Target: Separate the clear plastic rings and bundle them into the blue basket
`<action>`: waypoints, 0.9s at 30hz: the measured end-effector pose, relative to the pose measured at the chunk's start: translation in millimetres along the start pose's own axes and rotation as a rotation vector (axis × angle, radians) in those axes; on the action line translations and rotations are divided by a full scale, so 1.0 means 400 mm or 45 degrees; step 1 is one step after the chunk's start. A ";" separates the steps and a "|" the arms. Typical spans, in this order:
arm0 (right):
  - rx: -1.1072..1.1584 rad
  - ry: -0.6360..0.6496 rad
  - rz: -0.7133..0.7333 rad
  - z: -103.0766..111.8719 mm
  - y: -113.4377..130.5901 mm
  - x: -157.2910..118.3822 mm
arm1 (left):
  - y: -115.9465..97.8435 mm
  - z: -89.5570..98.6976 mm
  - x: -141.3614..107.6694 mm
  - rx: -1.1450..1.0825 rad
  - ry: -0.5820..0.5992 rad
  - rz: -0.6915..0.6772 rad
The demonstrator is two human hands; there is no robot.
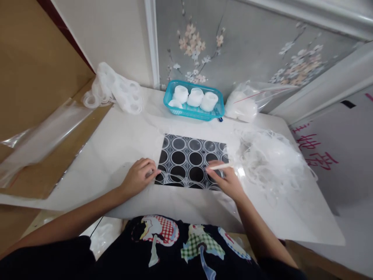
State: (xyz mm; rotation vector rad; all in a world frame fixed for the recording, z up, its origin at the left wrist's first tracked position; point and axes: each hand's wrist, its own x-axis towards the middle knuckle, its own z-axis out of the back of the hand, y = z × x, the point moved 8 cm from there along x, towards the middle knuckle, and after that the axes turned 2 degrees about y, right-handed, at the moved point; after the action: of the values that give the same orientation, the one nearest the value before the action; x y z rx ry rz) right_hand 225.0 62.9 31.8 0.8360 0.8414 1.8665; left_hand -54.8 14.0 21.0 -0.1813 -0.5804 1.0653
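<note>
A clear plastic sheet with rows of round cut-outs (186, 155) lies over a black mat (159, 181) in the middle of the white table. My left hand (139, 177) rests at the left edge of the sheet, fingers curled and thumb tip at the edge. Whatever may be between those fingers is too small to make out. Over the right side of the sheet, my right hand (225, 179) grips a slim white pen-like stick (220, 166). The stick points to the right, and its fingertip end is hidden.
A blue basket (198, 113) holding white stacks of discs (195, 97) stands at the back. Beside it sits a clear bag with white contents (241, 105). Loose clear plastic offcuts (271, 159) heap at right; perforated strips (116, 87) lie back left.
</note>
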 end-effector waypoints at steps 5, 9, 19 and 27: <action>0.249 0.285 0.121 -0.256 0.067 0.165 | -0.033 -0.024 -0.010 0.260 0.035 -0.213; 0.327 0.298 0.073 -0.347 0.048 0.197 | -0.082 -0.057 -0.054 0.316 0.137 -0.445; 0.212 0.309 0.165 -0.362 0.041 0.177 | -0.079 -0.121 -0.081 0.210 0.326 -0.495; -0.387 0.070 0.710 -0.306 0.100 0.235 | -0.071 -0.131 -0.066 0.035 0.564 -0.425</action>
State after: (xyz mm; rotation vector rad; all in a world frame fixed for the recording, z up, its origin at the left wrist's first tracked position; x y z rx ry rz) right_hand 72.6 107.8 17.6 0.8850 0.3511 2.4351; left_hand -14.4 -15.8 -20.6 -0.2769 -0.1848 0.6783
